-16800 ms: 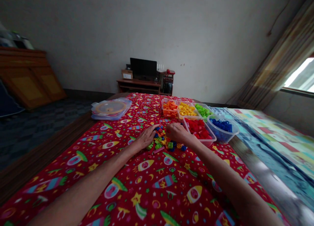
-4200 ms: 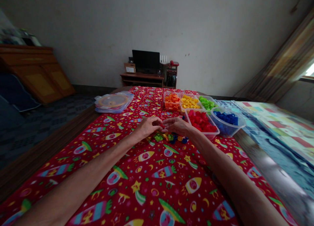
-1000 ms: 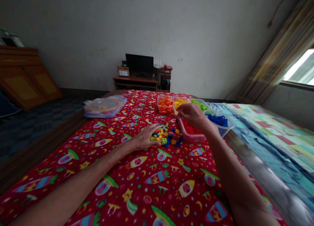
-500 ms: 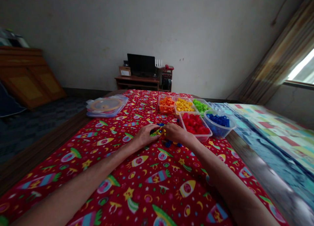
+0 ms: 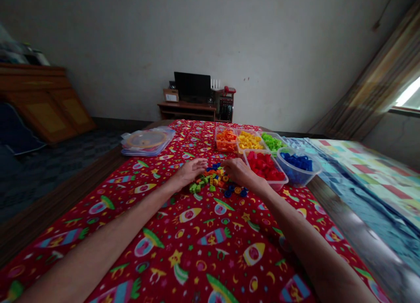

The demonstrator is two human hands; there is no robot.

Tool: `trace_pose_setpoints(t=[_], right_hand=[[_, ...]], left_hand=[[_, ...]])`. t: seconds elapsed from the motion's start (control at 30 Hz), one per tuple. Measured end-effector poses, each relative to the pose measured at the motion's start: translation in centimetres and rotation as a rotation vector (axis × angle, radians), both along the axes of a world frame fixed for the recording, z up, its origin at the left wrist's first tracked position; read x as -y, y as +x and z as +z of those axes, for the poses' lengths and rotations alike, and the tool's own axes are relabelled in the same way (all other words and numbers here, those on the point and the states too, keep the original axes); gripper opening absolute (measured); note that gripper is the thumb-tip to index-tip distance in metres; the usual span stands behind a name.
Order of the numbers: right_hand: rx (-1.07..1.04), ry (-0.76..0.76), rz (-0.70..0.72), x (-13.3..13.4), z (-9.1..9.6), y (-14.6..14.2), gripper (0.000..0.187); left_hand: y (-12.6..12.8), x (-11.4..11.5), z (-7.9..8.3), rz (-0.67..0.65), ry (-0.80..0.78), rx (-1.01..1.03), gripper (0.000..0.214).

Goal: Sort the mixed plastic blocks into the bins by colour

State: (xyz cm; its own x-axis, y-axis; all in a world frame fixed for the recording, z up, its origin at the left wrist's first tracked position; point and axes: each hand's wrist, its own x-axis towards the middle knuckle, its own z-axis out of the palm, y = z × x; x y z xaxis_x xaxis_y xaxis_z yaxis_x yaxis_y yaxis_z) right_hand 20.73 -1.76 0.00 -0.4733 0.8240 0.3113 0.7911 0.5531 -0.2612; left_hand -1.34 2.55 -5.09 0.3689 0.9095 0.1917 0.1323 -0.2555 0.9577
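A loose pile of small plastic building pieces [image 5: 212,179], green, yellow, orange and blue, lies on the red patterned tablecloth [image 5: 197,224]. At its left edge is my left hand [image 5: 190,171], fingers stretched out and nothing seen in it. My right hand [image 5: 239,170] is over the pile's right side, fingers bent and drawn together; whatever they may hold is hidden. Just below that hand several round blue pieces [image 5: 228,193] lie around an orange one [image 5: 237,190].
Right of my hands stand tubs of red pieces [image 5: 264,166], blue pieces [image 5: 297,162], orange pieces [image 5: 226,139], yellow pieces [image 5: 250,140] and green pieces [image 5: 273,142]. Stacked clear lids [image 5: 147,142] lie at the back left. A bed [image 5: 367,176] adjoins the table's right side.
My hands have come apart and off the pile, the left one moving left with its fingers opened out. More of the coloured pieces now show between them. The view has shifted slightly.
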Motion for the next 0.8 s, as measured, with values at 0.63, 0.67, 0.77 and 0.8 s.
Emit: trace_pose_setpoints(t=[0.63, 0.67, 0.77, 0.8], right_hand=[[-1.128, -0.967, -0.089, 0.7, 0.6, -2.5, 0.025], [-1.131, -0.974, -0.089, 0.7, 0.5, -2.5, 0.025], [-1.11, -0.982, -0.081, 0.6, 0.1, -2.4, 0.022], [-1.091, -0.979, -0.071, 0.5, 0.0, -2.4, 0.021]], left_hand=[[-1.1, 1.2, 3.8, 0.012, -0.06, -0.124, 0.046], [-1.1, 1.3, 3.8, -0.002, -0.071, -0.154, 0.047], [-1.2, 1.3, 4.4, -0.025, -0.06, -0.278, 0.049], [-1.4, 1.3, 4.8, -0.028, -0.031, -0.335, 0.047]])
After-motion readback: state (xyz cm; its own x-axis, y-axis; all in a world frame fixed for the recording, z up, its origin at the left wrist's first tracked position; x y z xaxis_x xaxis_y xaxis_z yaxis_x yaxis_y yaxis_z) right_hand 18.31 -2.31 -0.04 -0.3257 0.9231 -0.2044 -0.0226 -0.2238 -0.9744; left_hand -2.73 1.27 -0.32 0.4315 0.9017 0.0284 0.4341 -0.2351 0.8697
